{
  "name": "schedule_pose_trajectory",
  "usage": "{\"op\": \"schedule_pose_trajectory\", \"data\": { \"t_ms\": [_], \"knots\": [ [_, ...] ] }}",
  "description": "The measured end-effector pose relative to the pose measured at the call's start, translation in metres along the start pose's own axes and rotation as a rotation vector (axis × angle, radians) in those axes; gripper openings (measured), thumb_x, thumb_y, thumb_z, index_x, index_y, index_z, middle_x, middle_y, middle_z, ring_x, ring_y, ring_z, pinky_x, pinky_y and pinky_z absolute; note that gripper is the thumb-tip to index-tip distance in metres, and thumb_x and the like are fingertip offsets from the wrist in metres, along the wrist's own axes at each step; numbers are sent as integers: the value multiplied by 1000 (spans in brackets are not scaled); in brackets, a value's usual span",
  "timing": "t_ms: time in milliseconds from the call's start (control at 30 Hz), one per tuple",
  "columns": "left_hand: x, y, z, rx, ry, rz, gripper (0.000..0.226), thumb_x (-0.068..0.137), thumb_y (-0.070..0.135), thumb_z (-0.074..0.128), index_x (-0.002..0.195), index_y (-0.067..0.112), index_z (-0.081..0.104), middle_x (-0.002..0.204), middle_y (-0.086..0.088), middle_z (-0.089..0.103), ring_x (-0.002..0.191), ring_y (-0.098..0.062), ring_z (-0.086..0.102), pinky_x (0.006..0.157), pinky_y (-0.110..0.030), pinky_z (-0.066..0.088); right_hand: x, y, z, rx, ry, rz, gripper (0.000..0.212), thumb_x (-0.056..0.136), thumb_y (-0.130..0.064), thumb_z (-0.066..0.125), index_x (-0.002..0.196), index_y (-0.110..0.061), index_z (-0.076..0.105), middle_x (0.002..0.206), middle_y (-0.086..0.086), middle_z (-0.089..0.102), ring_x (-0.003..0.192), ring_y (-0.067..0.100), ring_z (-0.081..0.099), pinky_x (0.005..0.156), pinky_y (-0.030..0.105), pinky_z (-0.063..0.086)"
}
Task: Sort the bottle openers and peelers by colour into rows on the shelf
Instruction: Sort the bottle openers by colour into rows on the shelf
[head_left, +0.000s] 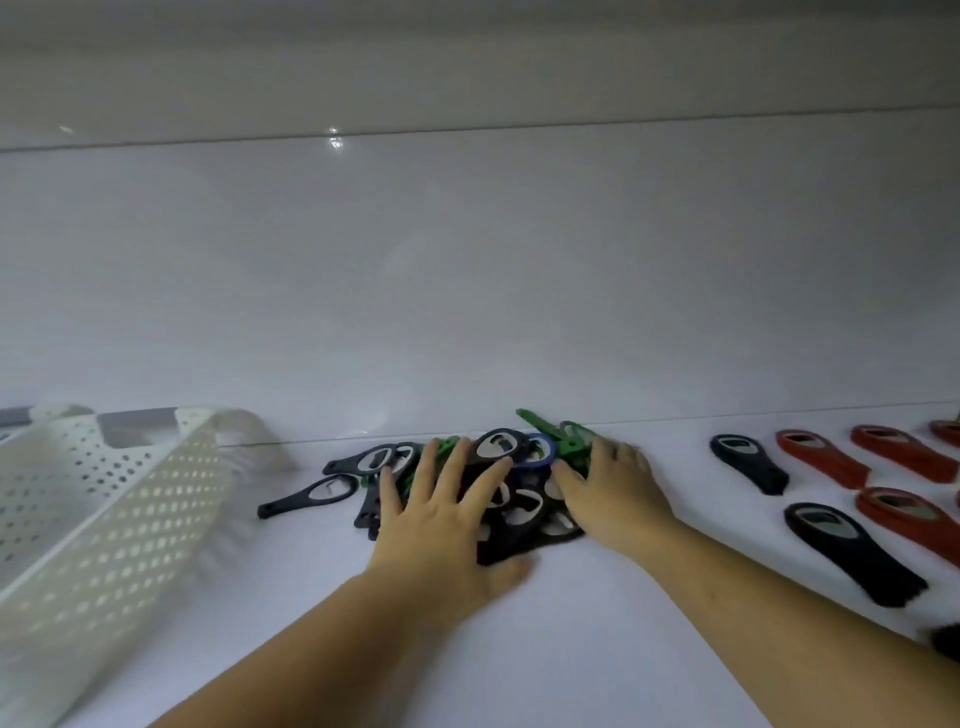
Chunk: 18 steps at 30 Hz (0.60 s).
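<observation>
Head view: left hand (441, 512) and right hand (610, 486), fingers spread flat, press on the opener pile (519, 499).

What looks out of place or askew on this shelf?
The white basket at left looks tipped over. In the middle, black, green and blue pieces lie in one tangled pile under the left hand and right hand, unlike the neat black openers and red openers at right.

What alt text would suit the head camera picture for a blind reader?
Left hand and right hand rest on a pile of black, green and blue tools on a white shelf. Black openers and red openers lie sorted at right; a perforated white basket sits left.
</observation>
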<state>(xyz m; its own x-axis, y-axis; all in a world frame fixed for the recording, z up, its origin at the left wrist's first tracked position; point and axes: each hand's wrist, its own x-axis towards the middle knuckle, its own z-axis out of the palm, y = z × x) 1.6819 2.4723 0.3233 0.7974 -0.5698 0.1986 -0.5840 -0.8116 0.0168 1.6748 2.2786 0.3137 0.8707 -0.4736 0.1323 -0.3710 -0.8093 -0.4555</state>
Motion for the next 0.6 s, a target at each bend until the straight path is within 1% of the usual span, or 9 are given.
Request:
{"op": "schedule_pose_trajectory", "data": {
  "t_ms": [67, 133, 267, 333, 400, 433, 500, 567, 600],
  "knots": [
    [-3, -23, 5, 8, -42, -27, 99, 59, 93, 6, 145, 47, -10, 159, 8, -14, 147, -17, -7, 117, -50, -6, -1, -14, 9, -81, 24, 4, 66, 95, -54, 30, 141, -7, 27, 146, 22, 32, 133, 34, 27, 113, 42, 23],
    [-9, -36, 7, -19, -55, -39, 106, 51, 92, -3, 146, 47, -8, 158, 10, -15, 147, -14, -3, 118, -47, -5, -4, -27, 13, -147, -18, 19, 68, 95, -56, 25, 143, -7, 23, 149, 24, 26, 137, 36, 22, 115, 46, 18],
    [-26, -61, 6, -65, 7, -143, 102, 53, 91, 9, 146, 48, 2, 159, 12, -10, 147, -14, 2, 119, -43, -1, -11, -62, 25, -145, -166, -36, 69, 97, -55, 19, 151, -14, 7, 158, 18, 1, 146, 31, -2, 117, 51, 2],
    [-29, -73, 3, -134, 22, -195, 104, 50, 89, 17, 146, 49, 9, 160, 11, -5, 147, -13, 2, 118, -46, -1, -13, -77, 30, -100, -203, -83, 70, 96, -57, 22, 152, -18, 5, 159, 15, -2, 147, 27, -6, 118, 50, -1],
    [-30, -80, -1, -187, 6, -181, 114, 43, 94, 26, 146, 48, 11, 160, 8, -2, 147, -12, -3, 117, -51, -2, -11, -80, 28, -12, -228, -96, 69, 93, -59, 29, 151, -24, 13, 159, 10, 7, 147, 25, 1, 118, 49, 5],
    [-31, -82, -3, -217, -1, -156, 122, 36, 99, 28, 146, 48, 12, 160, 7, -3, 146, -12, -7, 116, -52, -3, -10, -78, 24, 81, -241, -90, 67, 91, -58, 35, 149, -28, 20, 157, 8, 16, 145, 25, 10, 117, 47, 13],
    [-32, -83, -5, -296, 0, -124, 131, 30, 104, 18, 146, 44, 18, 160, 6, 0, 146, -12, -10, 116, -53, -4, -14, -67, 12, 373, -271, -45, 63, 88, -53, 48, 145, -31, 31, 150, 3, 29, 136, 24, 30, 110, 38, 30],
    [-30, -84, -11, -375, 104, -138, 126, 37, 104, 13, 143, 39, 35, 156, 6, 22, 145, -15, 7, 117, -45, 9, -27, -55, 1, 665, -223, 21, 57, 90, -41, 56, 142, -26, 38, 144, 2, 40, 122, 20, 45, 95, 30, 38],
    [-28, -83, -13, -378, 187, -152, 117, 45, 101, 17, 138, 36, 44, 148, 7, 37, 139, -17, 20, 115, -41, 18, -32, -49, -2, 763, -159, 48, 51, 91, -35, 58, 139, -23, 44, 138, 3, 47, 111, 18, 49, 88, 28, 39]
  ]
}}
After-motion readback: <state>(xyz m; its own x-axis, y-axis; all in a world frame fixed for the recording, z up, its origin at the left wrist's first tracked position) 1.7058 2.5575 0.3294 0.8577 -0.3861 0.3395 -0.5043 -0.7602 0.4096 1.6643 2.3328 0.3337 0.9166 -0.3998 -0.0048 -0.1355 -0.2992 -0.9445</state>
